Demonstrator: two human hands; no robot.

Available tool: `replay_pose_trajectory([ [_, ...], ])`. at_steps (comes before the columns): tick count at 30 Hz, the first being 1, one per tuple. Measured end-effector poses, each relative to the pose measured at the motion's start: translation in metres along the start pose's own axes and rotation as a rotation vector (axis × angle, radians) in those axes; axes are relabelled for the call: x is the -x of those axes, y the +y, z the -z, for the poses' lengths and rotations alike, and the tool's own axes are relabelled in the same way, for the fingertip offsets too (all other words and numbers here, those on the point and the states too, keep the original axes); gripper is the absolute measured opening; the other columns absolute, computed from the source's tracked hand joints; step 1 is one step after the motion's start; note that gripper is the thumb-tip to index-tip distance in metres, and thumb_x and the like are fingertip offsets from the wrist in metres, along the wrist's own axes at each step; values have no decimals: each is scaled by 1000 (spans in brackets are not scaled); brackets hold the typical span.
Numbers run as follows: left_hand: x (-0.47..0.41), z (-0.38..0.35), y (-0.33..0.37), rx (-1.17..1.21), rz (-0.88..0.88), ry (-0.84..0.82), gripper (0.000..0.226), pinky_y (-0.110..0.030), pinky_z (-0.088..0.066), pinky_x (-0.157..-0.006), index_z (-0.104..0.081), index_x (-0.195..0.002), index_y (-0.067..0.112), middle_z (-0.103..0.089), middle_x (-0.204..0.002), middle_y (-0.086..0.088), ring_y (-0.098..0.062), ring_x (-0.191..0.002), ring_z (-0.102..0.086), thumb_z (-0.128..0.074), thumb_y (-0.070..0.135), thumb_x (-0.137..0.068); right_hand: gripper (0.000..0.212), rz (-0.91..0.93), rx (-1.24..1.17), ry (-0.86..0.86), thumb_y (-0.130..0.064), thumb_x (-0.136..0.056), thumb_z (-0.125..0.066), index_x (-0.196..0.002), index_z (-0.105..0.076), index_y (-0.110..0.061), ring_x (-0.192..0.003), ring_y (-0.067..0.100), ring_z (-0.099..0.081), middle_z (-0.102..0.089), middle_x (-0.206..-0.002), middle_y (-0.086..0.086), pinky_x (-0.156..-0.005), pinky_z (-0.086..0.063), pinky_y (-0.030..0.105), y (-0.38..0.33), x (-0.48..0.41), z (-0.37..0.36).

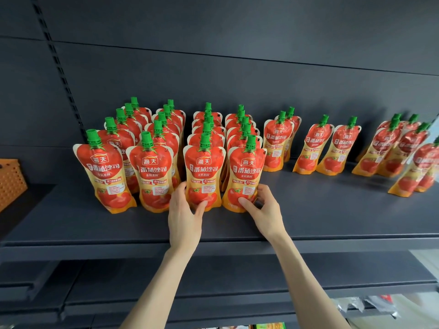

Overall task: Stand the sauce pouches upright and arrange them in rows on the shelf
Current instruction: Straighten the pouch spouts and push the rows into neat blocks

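The left hand pinches 1 upright tomato sauce pouch, and the right hand clasps, it seems, the neighbour pouch at 3 o'clock.

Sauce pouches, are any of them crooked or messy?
Yes. The four rows on the left stand neat, but the two loose pouches in the middle lean sideways. The far-right bunch tilts in a jumble, not in rows yet.

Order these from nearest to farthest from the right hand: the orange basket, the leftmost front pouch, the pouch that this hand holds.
1. Held pouch: in the right hand, fourth row front.
2. Leftmost front pouch: left end of the rows.
3. Orange basket: left edge, beyond the rows.
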State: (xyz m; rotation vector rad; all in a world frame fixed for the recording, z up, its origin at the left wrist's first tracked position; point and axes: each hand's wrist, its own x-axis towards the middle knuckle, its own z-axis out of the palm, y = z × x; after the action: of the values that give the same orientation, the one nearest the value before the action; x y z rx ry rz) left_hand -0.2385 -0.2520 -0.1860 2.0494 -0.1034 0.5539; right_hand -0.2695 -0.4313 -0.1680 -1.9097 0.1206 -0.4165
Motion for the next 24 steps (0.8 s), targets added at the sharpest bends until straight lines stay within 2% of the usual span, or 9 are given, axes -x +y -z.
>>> replay_pose_trajectory([
  [15,4,5,1,26,-2,-8,60,-45,-53,-88,-41,-132,13,-52,-130,-6,-24,-117,-53,-69,29,-81,46,-29,23,43,-31,-86,-64,-126,-47,-17,-104,6,-56,-59,-117,-7,-81,-43,10,-5,5,0],
  [21,20,14,14,35,-106,71,42,-40,-55,-82,-51,-121,8,-56,-118,-10,-24,-108,-55,-66,22,-84,42,-36,130,144,-29,-89,-60,-127,-49,-16,-108,9,-51,-54,-121,-8,-89,-42,23,-2,23,9],
  [24,26,14,22,54,-175,22,34,-35,-54,-80,-54,-116,8,-60,-111,-7,-21,-102,-58,-64,19,-85,29,-35,189,182,-25,-90,-60,-116,-58,-13,-102,11,-56,-59,-113,-4,-81,-41,15,-2,31,22],
])
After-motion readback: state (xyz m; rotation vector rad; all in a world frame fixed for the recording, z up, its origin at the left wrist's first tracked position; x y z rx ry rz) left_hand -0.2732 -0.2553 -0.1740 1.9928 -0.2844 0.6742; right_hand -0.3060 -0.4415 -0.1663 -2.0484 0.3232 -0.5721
